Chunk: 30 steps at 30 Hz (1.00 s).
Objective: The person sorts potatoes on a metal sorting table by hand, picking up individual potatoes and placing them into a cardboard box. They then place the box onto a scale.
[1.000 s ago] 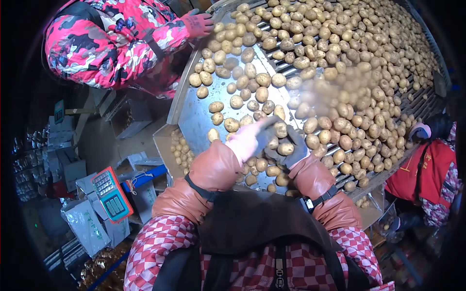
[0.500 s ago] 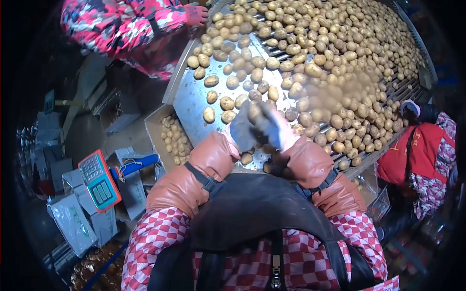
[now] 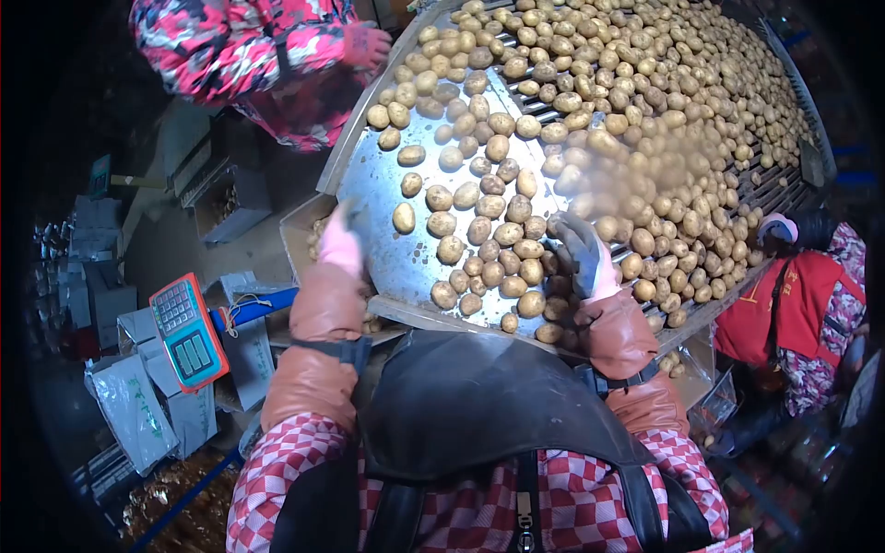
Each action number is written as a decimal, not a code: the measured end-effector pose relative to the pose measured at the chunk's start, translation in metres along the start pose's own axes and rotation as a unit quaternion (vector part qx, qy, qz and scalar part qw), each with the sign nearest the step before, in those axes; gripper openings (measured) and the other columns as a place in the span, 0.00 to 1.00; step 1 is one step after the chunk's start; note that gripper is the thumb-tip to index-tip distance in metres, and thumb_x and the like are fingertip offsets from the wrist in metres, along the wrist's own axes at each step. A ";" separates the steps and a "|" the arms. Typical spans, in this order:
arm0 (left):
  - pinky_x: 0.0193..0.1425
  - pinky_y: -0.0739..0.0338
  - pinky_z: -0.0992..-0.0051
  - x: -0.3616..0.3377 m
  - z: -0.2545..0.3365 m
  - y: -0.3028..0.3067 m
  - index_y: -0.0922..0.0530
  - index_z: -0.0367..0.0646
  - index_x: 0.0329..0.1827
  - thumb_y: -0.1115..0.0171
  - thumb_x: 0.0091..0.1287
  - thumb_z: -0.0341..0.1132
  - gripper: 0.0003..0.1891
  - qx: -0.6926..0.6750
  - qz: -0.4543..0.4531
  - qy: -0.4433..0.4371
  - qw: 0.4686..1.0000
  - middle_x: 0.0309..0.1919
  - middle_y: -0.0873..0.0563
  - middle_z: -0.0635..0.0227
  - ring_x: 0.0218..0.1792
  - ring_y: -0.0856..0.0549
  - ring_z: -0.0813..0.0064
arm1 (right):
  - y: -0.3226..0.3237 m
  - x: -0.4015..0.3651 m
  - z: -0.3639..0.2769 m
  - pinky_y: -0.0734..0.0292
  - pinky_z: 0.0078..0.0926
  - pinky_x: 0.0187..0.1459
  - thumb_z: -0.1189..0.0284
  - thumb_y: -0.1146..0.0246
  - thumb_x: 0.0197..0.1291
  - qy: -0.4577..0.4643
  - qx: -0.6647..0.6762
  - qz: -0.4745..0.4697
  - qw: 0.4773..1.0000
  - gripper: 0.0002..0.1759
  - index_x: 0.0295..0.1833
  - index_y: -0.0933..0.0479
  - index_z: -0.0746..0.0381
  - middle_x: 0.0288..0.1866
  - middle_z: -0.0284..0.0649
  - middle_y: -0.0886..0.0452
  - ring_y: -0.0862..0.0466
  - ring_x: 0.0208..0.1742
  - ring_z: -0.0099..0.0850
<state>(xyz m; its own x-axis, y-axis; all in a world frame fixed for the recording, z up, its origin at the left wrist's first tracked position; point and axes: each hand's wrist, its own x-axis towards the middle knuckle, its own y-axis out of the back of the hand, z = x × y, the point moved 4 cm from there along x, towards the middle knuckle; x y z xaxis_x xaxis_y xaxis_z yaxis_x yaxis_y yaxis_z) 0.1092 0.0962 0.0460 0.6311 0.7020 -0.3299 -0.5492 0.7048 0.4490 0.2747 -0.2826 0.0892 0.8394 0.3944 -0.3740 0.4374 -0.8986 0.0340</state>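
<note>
My left hand (image 3: pixel 345 232), in a grey glove with a pink cuff, is at the left edge of the metal sorting table (image 3: pixel 369 198), above a cardboard box (image 3: pixel 297 241) of potatoes. Motion smears its fingers, and whether it holds anything cannot be made out. My right hand (image 3: pixel 583 251), gloved the same way, lies on the table at the right of a loose group of potatoes (image 3: pixel 493 232). Its fingers are stretched out beside the potatoes, and no potato shows in its grip.
A large heap of potatoes (image 3: pixel 636 83) covers the slatted rack beyond. One co-worker's pink-gloved hand (image 3: pixel 367 46) is at the far left edge; another person in a red vest (image 3: pixel 784 295) stands at right. A scale display (image 3: pixel 189 332) and cardboard boxes (image 3: pixel 134 405) are at left.
My hands were together over the table with a potato between them. Now they are apart: the left has swung left to the box, the right has moved slightly right.
</note>
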 end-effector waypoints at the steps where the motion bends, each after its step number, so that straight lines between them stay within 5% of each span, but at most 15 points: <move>1: 0.69 0.30 0.67 0.005 0.024 -0.029 0.26 0.48 0.68 0.54 0.66 0.20 0.27 0.053 -0.071 -0.038 0.995 0.61 0.19 0.56 0.64 0.22 0.64 | 0.002 0.001 0.001 0.30 0.26 0.63 0.61 0.40 0.68 -0.008 -0.007 0.002 1.000 0.30 0.68 0.31 0.69 0.63 0.47 0.23 0.24 0.64 0.30; 3: 0.71 0.32 0.64 0.001 0.099 -0.083 0.25 0.50 0.65 0.54 0.64 0.22 0.26 0.278 -0.111 -0.163 0.940 0.65 0.24 0.55 0.65 0.24 0.54 | 0.007 0.018 0.039 0.31 0.26 0.64 0.60 0.39 0.67 0.031 -0.030 -0.010 0.999 0.30 0.68 0.30 0.69 0.63 0.46 0.23 0.25 0.63 0.31; 4: 0.67 0.30 0.62 0.010 0.116 -0.108 0.24 0.56 0.64 0.44 0.68 0.38 0.20 0.335 -0.098 -0.156 0.924 0.60 0.21 0.54 0.63 0.24 0.52 | 0.005 0.013 0.027 0.31 0.26 0.64 0.61 0.39 0.67 0.053 -0.096 -0.033 0.993 0.30 0.68 0.30 0.69 0.63 0.46 0.23 0.25 0.63 0.31; 7: 0.65 0.28 0.58 0.064 0.106 -0.165 0.30 0.60 0.68 0.50 0.70 0.38 0.22 0.469 -0.141 -0.148 0.859 0.60 0.22 0.52 0.62 0.22 0.52 | 0.006 0.005 0.013 0.32 0.25 0.64 0.62 0.40 0.68 0.082 -0.139 -0.050 0.986 0.28 0.67 0.29 0.68 0.62 0.46 0.22 0.25 0.62 0.30; 10: 0.65 0.27 0.58 0.072 0.122 -0.161 0.31 0.63 0.70 0.55 0.71 0.37 0.23 0.480 -0.144 -0.135 0.855 0.59 0.22 0.49 0.60 0.21 0.50 | 0.022 0.003 -0.007 0.29 0.25 0.62 0.63 0.41 0.70 0.007 -0.114 -0.001 0.993 0.26 0.65 0.28 0.70 0.61 0.46 0.21 0.22 0.59 0.27; 13: 0.61 0.24 0.59 0.059 0.124 -0.143 0.22 0.61 0.61 0.39 0.65 0.39 0.20 0.343 -0.107 -0.130 0.924 0.55 0.20 0.48 0.57 0.19 0.51 | 0.060 0.022 0.024 0.28 0.27 0.62 0.67 0.40 0.69 0.088 -0.100 0.063 0.989 0.25 0.68 0.29 0.66 0.60 0.45 0.20 0.21 0.58 0.31; 15: 0.52 0.20 0.69 0.055 0.087 -0.139 0.21 0.47 0.58 0.32 0.60 0.33 0.21 0.107 -0.175 -0.087 0.975 0.41 0.15 0.61 0.45 0.15 0.64 | 0.102 0.050 0.029 0.28 0.28 0.63 0.70 0.39 0.68 -0.019 0.362 0.130 0.923 0.23 0.67 0.28 0.64 0.60 0.45 0.20 0.21 0.59 0.31; 17: 0.40 0.19 0.74 0.027 0.089 -0.138 0.21 0.39 0.51 0.34 0.62 0.31 0.15 0.042 -0.203 -0.143 0.968 0.35 0.17 0.66 0.35 0.16 0.74 | 0.184 0.116 0.068 0.29 0.31 0.66 0.70 0.36 0.65 0.125 0.102 0.157 0.974 0.23 0.65 0.26 0.61 0.63 0.49 0.23 0.23 0.63 0.34; 19: 0.31 0.23 0.76 0.003 0.088 -0.146 0.22 0.38 0.44 0.35 0.63 0.32 0.10 -0.122 -0.254 0.107 0.953 0.33 0.17 0.65 0.28 0.19 0.77 | 0.187 0.113 -0.018 0.31 0.37 0.68 0.68 0.34 0.63 0.186 -0.218 0.318 0.904 0.23 0.63 0.25 0.59 0.68 0.53 0.27 0.25 0.67 0.43; 20: 0.27 0.25 0.77 0.001 0.098 -0.149 0.23 0.38 0.40 0.35 0.65 0.34 0.09 -0.092 -0.252 0.102 0.958 0.33 0.18 0.65 0.26 0.21 0.79 | 0.188 0.122 -0.013 0.31 0.37 0.68 0.68 0.34 0.63 0.186 -0.218 0.318 0.904 0.23 0.63 0.25 0.59 0.68 0.53 0.27 0.25 0.67 0.43; 23: 0.32 0.22 0.71 0.033 0.073 -0.179 0.22 0.41 0.41 0.37 0.66 0.39 0.11 0.083 -0.209 -0.036 0.974 0.33 0.17 0.61 0.29 0.18 0.72 | 0.151 0.115 -0.020 0.34 0.43 0.70 0.58 0.36 0.63 -0.044 -0.602 0.255 0.755 0.28 0.66 0.27 0.58 0.69 0.54 0.30 0.30 0.69 0.51; 24: 0.43 0.21 0.64 0.014 0.138 -0.178 0.20 0.47 0.46 0.40 0.66 0.43 0.12 0.266 -0.162 -0.163 0.936 0.37 0.14 0.55 0.38 0.14 0.61 | 0.143 0.114 0.008 0.35 0.43 0.70 0.53 0.36 0.62 -0.013 -0.524 0.212 0.825 0.35 0.70 0.33 0.58 0.69 0.53 0.30 0.31 0.70 0.51; 25: 0.54 0.23 0.60 0.014 0.150 -0.192 0.19 0.53 0.53 0.41 0.65 0.45 0.16 0.345 -0.146 -0.219 0.901 0.46 0.14 0.53 0.50 0.15 0.56 | 0.139 0.103 0.013 0.35 0.43 0.70 0.53 0.36 0.62 -0.014 -0.523 0.211 0.826 0.35 0.70 0.33 0.58 0.69 0.53 0.30 0.31 0.70 0.51; 27: 0.56 0.23 0.59 0.015 0.167 -0.220 0.22 0.55 0.60 0.40 0.65 0.44 0.20 0.512 -0.199 -0.256 0.795 0.50 0.15 0.56 0.53 0.15 0.57 | 0.128 0.077 0.018 0.35 0.44 0.69 0.54 0.34 0.60 0.037 -0.491 0.224 0.841 0.37 0.71 0.34 0.58 0.68 0.53 0.29 0.30 0.69 0.51; 30: 0.49 0.21 0.58 0.034 0.139 -0.265 0.19 0.54 0.51 0.50 0.70 0.39 0.13 0.563 -0.187 -0.278 0.755 0.45 0.13 0.60 0.49 0.13 0.61 | 0.123 0.043 0.018 0.34 0.45 0.68 0.55 0.32 0.57 0.111 -0.440 0.265 0.851 0.40 0.72 0.36 0.58 0.67 0.53 0.28 0.29 0.68 0.50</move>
<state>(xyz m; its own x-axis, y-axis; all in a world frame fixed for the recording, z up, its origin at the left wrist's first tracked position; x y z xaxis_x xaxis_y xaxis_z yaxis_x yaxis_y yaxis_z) 0.3528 -0.0812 0.0313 0.9314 0.1024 -0.3494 0.3413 0.0885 0.9358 0.3583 -0.3796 0.0606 0.9916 0.0924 0.0903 -0.0310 -0.5084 0.8606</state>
